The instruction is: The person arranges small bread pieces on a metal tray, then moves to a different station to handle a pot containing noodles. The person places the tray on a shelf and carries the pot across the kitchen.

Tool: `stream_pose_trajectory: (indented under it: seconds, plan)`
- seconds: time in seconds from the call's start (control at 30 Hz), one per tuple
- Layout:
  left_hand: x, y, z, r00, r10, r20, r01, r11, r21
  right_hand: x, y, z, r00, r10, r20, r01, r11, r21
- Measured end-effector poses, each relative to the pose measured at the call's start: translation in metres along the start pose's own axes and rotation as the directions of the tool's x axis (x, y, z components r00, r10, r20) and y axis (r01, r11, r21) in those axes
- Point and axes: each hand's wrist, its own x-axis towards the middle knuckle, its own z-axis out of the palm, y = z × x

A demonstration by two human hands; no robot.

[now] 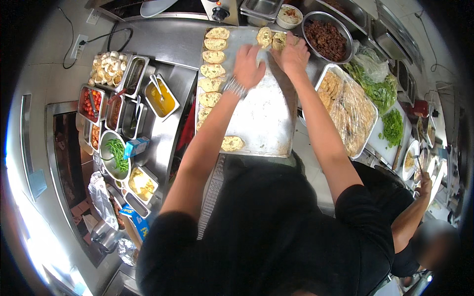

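Observation:
A metal sheet pan (259, 111) lies before me, with a column of bread slices (214, 70) down its left side. Another bread slice (232, 143) rests near its front edge. My left hand (249, 68) is above the pan, right of the column, fingers apart with nothing visible in them. A bracelet or watch band (236, 88) circles that wrist. At the pan's far right corner, my right hand (292, 53) reaches over bread slices and partly covers them; whether it grips one is hidden. One more bread slice (264, 37) lies just left of it.
To the right are a bowl of dark chopped food (327, 40), a film-covered tray (351, 111) and chopped greens (392, 125). At left stand a pan of yellow liquid (163, 98), cherry tomatoes (92, 101) and green beans (115, 152). A co-worker's hand (425, 183) holds a utensil over plates.

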Motion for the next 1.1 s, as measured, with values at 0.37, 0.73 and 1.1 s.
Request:
stream_pose_trajectory:
  seconds: [0.37,0.73,1.1]
  plan:
    - [0.084,-0.048,0.076,0.915,-0.399,0.054,0.388,0.910,0.143,0.017,0.010,0.022,1.000,-0.009,-0.015,0.013,0.971,0.240]
    - [0.012,-0.020,-0.017,0.952,-0.114,0.283,-0.024,0.897,0.441,-0.007,0.026,-0.005,0.846,-0.500,0.187,0.396,0.823,0.407]
    - [-0.048,0.015,-0.078,0.719,-0.233,0.655,0.007,0.945,0.328,-0.026,0.010,-0.002,0.740,-0.613,0.276,0.469,0.765,0.442]
